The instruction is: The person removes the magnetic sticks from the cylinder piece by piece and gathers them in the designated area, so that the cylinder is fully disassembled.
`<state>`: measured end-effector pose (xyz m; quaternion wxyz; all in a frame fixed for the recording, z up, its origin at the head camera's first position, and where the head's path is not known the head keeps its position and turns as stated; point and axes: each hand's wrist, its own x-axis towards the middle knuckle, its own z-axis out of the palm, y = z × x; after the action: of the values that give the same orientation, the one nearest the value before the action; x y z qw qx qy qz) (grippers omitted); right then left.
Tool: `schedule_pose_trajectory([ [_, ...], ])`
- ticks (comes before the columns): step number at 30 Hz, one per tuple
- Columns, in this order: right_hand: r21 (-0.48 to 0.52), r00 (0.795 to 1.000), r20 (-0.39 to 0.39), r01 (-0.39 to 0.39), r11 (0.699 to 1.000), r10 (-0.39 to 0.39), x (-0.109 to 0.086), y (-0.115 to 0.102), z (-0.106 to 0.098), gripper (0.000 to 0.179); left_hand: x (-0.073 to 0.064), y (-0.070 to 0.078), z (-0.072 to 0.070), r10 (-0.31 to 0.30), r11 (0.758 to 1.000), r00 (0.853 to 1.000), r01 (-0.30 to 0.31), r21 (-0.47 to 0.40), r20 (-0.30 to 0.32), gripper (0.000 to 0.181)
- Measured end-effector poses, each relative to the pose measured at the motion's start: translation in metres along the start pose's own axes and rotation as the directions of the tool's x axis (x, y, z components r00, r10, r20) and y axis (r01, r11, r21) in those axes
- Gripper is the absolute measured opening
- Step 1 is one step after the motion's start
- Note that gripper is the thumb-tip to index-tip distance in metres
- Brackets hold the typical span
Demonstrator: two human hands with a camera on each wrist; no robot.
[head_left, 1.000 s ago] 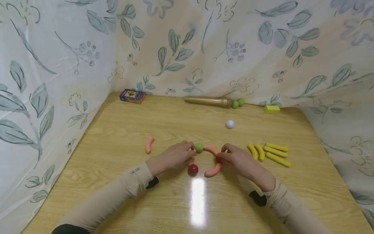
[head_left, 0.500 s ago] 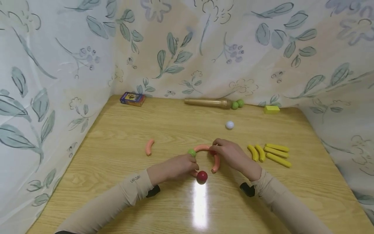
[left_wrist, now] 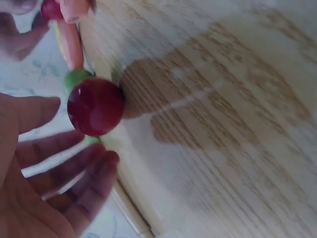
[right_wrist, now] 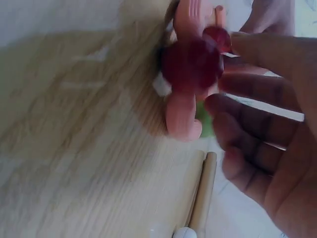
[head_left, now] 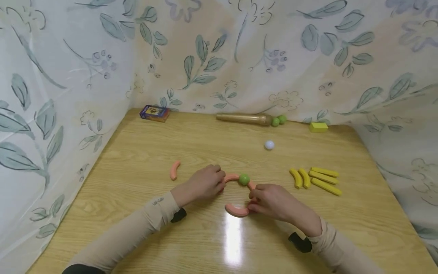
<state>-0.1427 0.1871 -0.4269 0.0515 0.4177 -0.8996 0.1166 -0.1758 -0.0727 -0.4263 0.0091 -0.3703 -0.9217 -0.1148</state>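
Observation:
Curved pink rods and balls form an open ring on the wooden table, a green ball (head_left: 244,179) at its far side. A pink rod (head_left: 232,177) runs from it to my left hand (head_left: 205,182). The left wrist view shows that hand's thumb and fingers around a red ball (left_wrist: 95,106). My right hand (head_left: 278,203) grips the ring's right side, at a second red ball (right_wrist: 192,64) between two pink rods. A further pink rod (head_left: 237,210) curves from there along the near side, its left end free. Both red balls are hidden by my hands in the head view.
One loose pink rod (head_left: 175,170) lies to the left. Several yellow rods (head_left: 323,177) are grouped at the right. Farther back are a white ball (head_left: 269,145), a long gold tapered object (head_left: 243,118), two green balls (head_left: 278,120), a yellow block (head_left: 318,127) and a small blue box (head_left: 154,113).
The ring turned first one way, then back, bringing the green ball left and then right. My left hand came nearer and went back; my right hand moved inward, then toward me.

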Motion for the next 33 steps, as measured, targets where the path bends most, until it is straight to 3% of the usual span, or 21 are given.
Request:
schedule_pose_trajectory([
  [4, -0.018, 0.996, -0.083, -0.035, 0.999, 0.033, 0.007, 0.003, 0.000, 0.010, 0.000, -0.003, 0.002, -0.082, 0.997, 0.996, 0.082, 0.002, 0.024, 0.027],
  [8, -0.036, 0.989, -0.139, -0.046, 0.998, 0.041, 0.019, 0.010, 0.007, 0.019, 0.001, -0.004, 0.007, -0.082, 0.997, 0.994, 0.083, -0.011, 0.070, 0.029],
  [15, -0.068, 0.997, -0.071, 0.010, 0.998, -0.015, 0.035, 0.013, 0.025, 0.018, 0.008, -0.001, 0.012, -0.041, 0.999, 0.997, 0.042, -0.011, 0.067, 0.022],
  [18, -0.124, 0.999, -0.041, 0.021, 0.992, -0.027, 0.034, 0.015, 0.028, 0.014, 0.012, 0.001, 0.011, -0.037, 0.999, 0.997, 0.037, 0.004, 0.069, 0.021],
  [23, -0.137, 0.998, -0.058, 0.001, 0.991, -0.009, 0.027, 0.023, 0.029, 0.012, 0.017, -0.001, 0.006, -0.061, 0.998, 0.996, 0.060, 0.026, 0.060, 0.017],
  [27, -0.154, 0.997, -0.068, -0.030, 0.988, 0.020, 0.023, 0.026, 0.028, 0.008, 0.034, -0.010, 0.001, -0.085, 0.995, 0.996, 0.084, 0.051, 0.025, 0.016],
  [33, -0.083, 0.994, -0.104, -0.034, 0.996, 0.025, 0.024, 0.022, 0.029, 0.013, 0.076, -0.035, -0.001, -0.170, 0.982, 0.985, 0.169, 0.089, 0.008, 0.014],
])
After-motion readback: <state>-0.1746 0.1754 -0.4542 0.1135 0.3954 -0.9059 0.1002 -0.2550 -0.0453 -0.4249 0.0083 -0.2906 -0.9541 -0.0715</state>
